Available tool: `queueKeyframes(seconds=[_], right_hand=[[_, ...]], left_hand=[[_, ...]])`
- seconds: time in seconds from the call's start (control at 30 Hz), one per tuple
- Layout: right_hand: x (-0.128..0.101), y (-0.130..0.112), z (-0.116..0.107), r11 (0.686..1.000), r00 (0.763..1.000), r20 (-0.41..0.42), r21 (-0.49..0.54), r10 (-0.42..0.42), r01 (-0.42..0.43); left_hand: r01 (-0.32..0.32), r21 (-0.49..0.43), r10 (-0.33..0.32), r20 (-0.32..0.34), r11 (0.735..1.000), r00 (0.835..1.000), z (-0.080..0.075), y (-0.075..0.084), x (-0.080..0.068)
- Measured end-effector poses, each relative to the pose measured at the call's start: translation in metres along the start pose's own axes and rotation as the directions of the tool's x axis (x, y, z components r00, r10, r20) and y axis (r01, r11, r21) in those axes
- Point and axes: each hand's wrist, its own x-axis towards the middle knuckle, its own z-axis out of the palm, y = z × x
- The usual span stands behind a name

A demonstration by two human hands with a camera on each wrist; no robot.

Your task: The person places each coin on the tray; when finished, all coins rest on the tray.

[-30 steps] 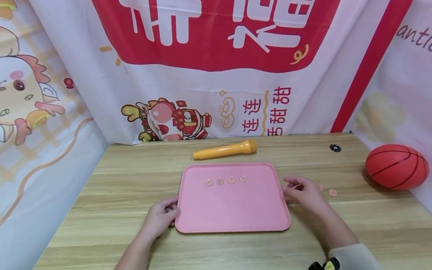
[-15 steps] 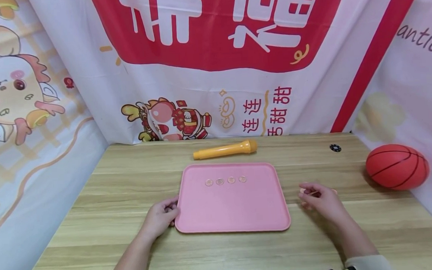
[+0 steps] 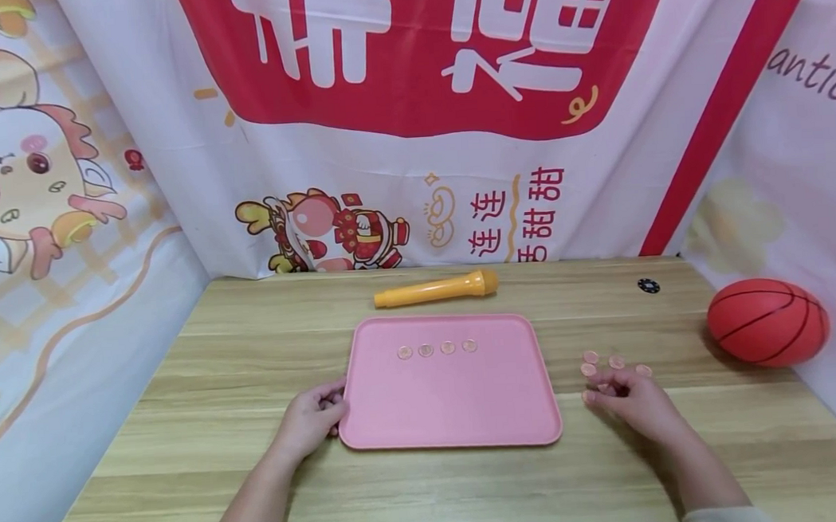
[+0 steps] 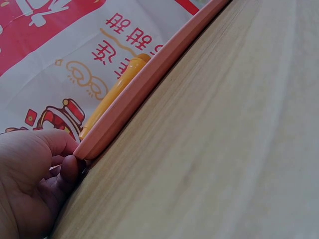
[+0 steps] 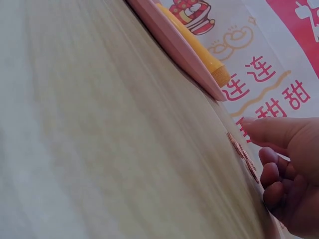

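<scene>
A light wooden table (image 3: pixel 184 435) stands boxed in by printed cloth banners (image 3: pixel 409 118): red-and-white lettering behind, cartoon creatures on the left, a pale sheet on the right. Even, soft light.

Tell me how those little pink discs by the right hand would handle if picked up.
The pink discs lie flat and thin on the table, so they are probably light and awkward to pinch; sliding one first may help. Lying flat, they seem unlikely to roll.
</scene>
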Motion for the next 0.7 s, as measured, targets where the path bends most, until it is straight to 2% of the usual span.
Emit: queueKeyframes(seconds=[0.33, 0.7], right_hand=[[0.0000, 0.0035, 0.0031, 0.997, 0.997, 0.006, -0.026, -0.074, 0.074], [0.0008, 0.0020, 0.0028, 0.996, 0.998, 0.033, -0.066, -0.054, 0.056]], left_hand=[[-0.006, 0.005, 0.006, 0.002, 1.000, 1.000, -0.0005, 0.0008, 0.0003], [-0.006, 0.015, 0.006, 0.007, 1.000, 1.000, -0.0007, -0.0008, 0.0004]])
